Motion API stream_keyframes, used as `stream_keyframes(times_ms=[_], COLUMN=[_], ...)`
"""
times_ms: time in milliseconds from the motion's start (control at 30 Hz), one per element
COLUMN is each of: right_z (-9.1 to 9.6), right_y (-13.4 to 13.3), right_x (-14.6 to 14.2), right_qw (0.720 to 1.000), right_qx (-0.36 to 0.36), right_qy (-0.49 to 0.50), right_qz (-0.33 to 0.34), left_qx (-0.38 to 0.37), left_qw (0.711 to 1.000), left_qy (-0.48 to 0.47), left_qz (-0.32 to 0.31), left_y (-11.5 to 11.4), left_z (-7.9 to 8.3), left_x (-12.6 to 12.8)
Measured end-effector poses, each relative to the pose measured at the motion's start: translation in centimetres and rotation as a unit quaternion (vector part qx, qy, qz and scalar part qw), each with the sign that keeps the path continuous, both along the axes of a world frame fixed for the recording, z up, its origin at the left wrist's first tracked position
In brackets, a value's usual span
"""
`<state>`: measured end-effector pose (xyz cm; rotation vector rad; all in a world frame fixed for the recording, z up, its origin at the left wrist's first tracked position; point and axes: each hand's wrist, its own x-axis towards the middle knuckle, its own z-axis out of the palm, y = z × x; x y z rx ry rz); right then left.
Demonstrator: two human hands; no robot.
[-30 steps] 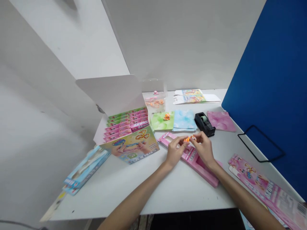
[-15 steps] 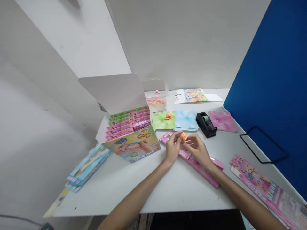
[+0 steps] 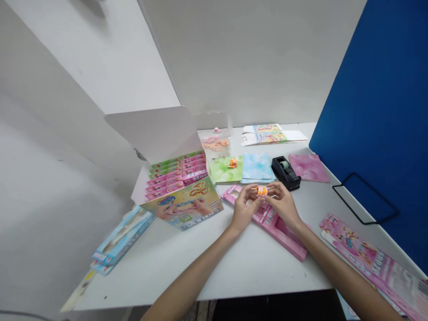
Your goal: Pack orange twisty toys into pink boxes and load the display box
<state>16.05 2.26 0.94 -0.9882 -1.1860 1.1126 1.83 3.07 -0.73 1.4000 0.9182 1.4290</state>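
Observation:
Between the fingertips of both hands is a small orange-and-white striped coil [image 3: 261, 191], its exact kind unclear. My left hand [image 3: 245, 207] pinches it from the left, while my right hand [image 3: 283, 203] grips its right side with bent fingers. Both are held over a pink window box [image 3: 281, 234] lying slantwise on the table, partly covered by my hands. A similar orange piece [image 3: 233, 163] rests on a green card [image 3: 219, 170], beside blue cards [image 3: 257, 167].
An open display box [image 3: 187, 205] with several pink and green packets stands left. Blue window boxes [image 3: 122, 238] lie beyond it. A black tape dispenser [image 3: 286, 173], pink card [image 3: 309, 168], clear tub [image 3: 214, 138], flat cartons [image 3: 274, 134] and pink packaging [image 3: 371, 263] surround the workspace.
My hands have shifted slightly and turned the striped coil, which shows more plainly now. My right fingers have come round its top. The camera view has moved a little.

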Motion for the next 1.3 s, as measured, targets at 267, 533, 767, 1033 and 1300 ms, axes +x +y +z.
stream_keyframes(times_ms=[267, 533, 767, 1033, 1300], right_z=[-0.1, -0.1, -0.6, -1.3, -1.2], right_y=[0.3, 0.7, 1.2, 1.3, 1.1], right_x=[0.2, 0.7, 0.7, 0.6, 0.5], right_qw=[0.998, 0.998, 0.998, 0.998, 0.998], right_qx=[0.045, 0.009, -0.012, -0.060, -0.052], right_qy=[-0.036, -0.031, -0.045, -0.020, -0.005], right_qz=[-0.027, -0.051, -0.040, -0.001, 0.024], left_qx=[-0.037, -0.003, -0.089, -0.120, -0.071], left_qw=[0.999, 0.999, 0.985, 0.977, 0.995], left_qy=[-0.025, -0.033, -0.127, -0.164, -0.072], left_qz=[-0.007, -0.032, -0.074, -0.062, -0.017], left_y=[0.5, 0.4, 0.8, 1.0, 1.3], left_z=[0.0, 0.4, 0.0, 0.4, 0.3], left_x=[-0.1, 0.0, -0.1, -0.2, -0.4])
